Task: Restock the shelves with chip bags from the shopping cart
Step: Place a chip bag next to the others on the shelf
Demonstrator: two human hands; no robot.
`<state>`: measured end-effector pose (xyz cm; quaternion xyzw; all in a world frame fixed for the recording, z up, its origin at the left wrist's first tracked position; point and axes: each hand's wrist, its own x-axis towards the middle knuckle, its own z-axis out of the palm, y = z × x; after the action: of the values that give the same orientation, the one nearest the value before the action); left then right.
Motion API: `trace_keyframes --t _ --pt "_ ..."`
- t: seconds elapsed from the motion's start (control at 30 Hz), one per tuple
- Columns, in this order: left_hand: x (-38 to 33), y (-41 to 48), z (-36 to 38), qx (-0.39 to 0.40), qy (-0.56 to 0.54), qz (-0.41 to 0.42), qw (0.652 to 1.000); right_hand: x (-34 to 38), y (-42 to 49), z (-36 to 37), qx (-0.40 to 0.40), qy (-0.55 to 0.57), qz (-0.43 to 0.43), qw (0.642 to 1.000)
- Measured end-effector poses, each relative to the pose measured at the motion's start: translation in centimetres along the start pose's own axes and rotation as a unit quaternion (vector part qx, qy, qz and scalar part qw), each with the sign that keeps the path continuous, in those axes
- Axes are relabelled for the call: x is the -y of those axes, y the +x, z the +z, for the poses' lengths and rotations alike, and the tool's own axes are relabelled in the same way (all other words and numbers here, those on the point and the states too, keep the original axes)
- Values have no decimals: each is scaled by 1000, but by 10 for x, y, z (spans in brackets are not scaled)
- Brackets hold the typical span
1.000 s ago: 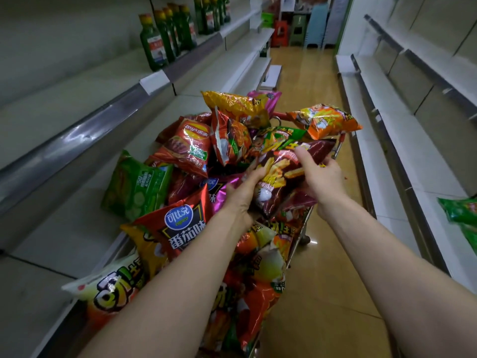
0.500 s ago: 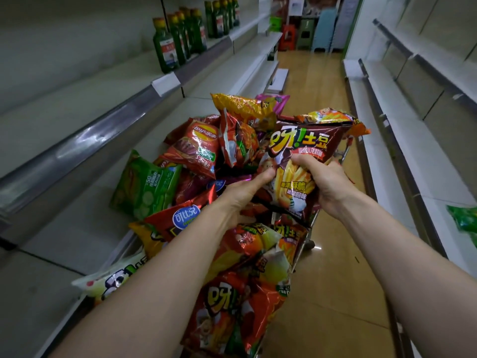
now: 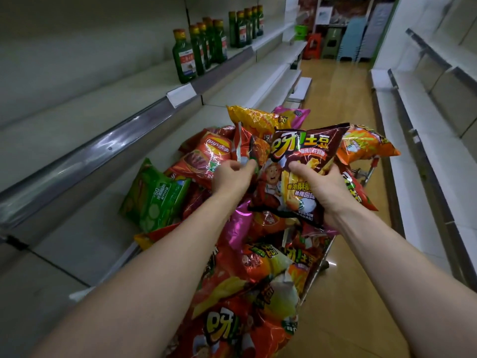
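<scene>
A shopping cart (image 3: 318,270) heaped with several chip bags stands in the aisle below me. My right hand (image 3: 324,188) grips a dark brown chip bag (image 3: 307,151) and holds it upright above the heap. My left hand (image 3: 232,177) pinches the lower edge of a red-orange chip bag (image 3: 251,148) standing beside the brown one. A red Lay's bag (image 3: 206,156) lies just left of my left hand, and a green bag (image 3: 154,195) leans over the cart's left side onto the low left shelf (image 3: 85,228).
White shelves run along both sides of the aisle. Several green bottles (image 3: 201,50) stand on the upper left shelf. The right shelves (image 3: 423,156) look bare. Stools and stacked items (image 3: 333,42) close the far end of the wooden floor (image 3: 343,99).
My right hand has lifted the brown bag up out of the heap and turned it upright. My left hand left the brown bag and took hold of the red-orange bag's edge.
</scene>
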<state>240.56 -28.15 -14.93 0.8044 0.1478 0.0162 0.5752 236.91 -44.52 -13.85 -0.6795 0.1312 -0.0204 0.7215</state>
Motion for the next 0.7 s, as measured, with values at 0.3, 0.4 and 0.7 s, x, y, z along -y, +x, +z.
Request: trace_keyframes --t 0.3,0.4,0.7 --pt "-15 78 -43 -80 392 22 916 -6 21 27 116 -3 17 993" --pt "-9 95 -49 -21 366 -39 930 -9 29 38 132 -7 3 991" --pt "-39 77 -66 79 280 -121 949 -10 34 47 150 -20 -3 988"
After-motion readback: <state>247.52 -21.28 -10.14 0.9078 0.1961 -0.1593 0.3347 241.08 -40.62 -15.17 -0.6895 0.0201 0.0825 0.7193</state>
